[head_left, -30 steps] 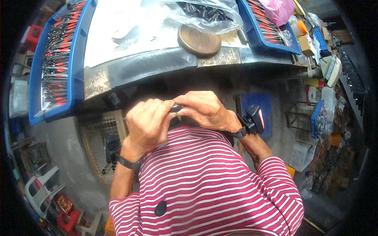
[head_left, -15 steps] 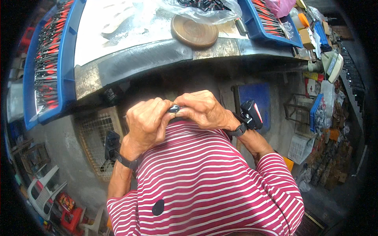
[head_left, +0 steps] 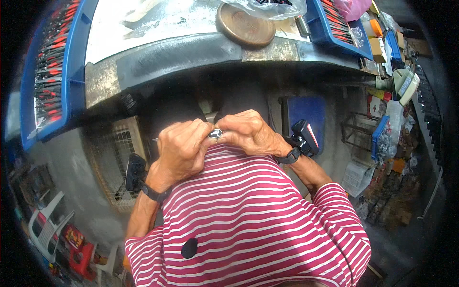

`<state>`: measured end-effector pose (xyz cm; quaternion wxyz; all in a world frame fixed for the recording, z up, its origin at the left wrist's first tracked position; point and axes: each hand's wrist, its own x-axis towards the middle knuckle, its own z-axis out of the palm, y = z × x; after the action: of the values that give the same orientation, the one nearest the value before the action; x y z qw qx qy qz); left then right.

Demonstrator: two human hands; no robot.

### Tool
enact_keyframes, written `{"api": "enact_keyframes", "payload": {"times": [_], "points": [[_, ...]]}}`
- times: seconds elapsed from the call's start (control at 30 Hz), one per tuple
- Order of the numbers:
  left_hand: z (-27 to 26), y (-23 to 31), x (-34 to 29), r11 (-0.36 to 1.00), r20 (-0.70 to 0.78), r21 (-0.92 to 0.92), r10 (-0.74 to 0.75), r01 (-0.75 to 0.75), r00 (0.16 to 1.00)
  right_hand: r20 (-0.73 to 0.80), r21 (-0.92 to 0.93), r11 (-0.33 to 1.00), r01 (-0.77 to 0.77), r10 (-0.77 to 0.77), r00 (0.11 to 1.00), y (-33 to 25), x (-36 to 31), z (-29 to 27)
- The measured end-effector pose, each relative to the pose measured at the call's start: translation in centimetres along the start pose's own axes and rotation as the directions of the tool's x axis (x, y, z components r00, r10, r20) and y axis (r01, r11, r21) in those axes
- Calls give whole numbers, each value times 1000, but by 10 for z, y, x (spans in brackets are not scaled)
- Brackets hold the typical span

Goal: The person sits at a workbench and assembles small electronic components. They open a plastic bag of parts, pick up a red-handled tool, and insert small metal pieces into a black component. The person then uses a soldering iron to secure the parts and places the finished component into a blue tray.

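My left hand [head_left: 182,147] and my right hand [head_left: 251,133] meet in front of my chest, below the workbench edge. Between their fingertips is a small glossy black oval piece [head_left: 216,133] with a pale mark on its face. Both hands are closed, with thumbs and forefingers pinching the piece from either side. Past the outer side of my left fist a thin pale tip pokes out; what it belongs to is hidden in the hand. Each wrist wears a dark strap with a black device on it.
Ahead is the workbench [head_left: 179,53] with a round brown wooden disc [head_left: 245,25] and a clear plastic bag [head_left: 282,8]. Blue trays of slim red-and-black pieces stand at left [head_left: 72,71] and right [head_left: 325,36]. Cluttered boxes line the right side; a white plastic chair [head_left: 45,229] is lower left.
The view has shifted slightly, so the bench and trays sit higher in the picture. My hands keep their pinch, and the oval piece now shows its pale mark more fully.
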<state>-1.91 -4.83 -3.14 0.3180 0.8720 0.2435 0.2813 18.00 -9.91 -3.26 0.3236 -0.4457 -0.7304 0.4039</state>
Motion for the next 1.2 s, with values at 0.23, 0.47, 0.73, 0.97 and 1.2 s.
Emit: {"api": "enact_keyframes", "payload": {"times": [0.23,0.47,0.73,0.97,1.2], "points": [[16,0,-19,1000,17,-12,-14,14,1000,-13,41,995,-96,97,995,0,-17,17],[25,-7,-31,999,65,-51,-14,17,998,34,21,989,-149,148,988,3,-28,29],[26,-8,-40,996,61,-85,-2,8,998,45,19,994,-106,105,993,2,-30,35],[27,-7,-41,998,70,-60,21,-17,997,75,-35,998,-57,59,995,2,-30,33],[28,-8,-41,1000,31,-7,20,-20,999,-17,-53,997,-59,58,998,1,-29,40]]}}
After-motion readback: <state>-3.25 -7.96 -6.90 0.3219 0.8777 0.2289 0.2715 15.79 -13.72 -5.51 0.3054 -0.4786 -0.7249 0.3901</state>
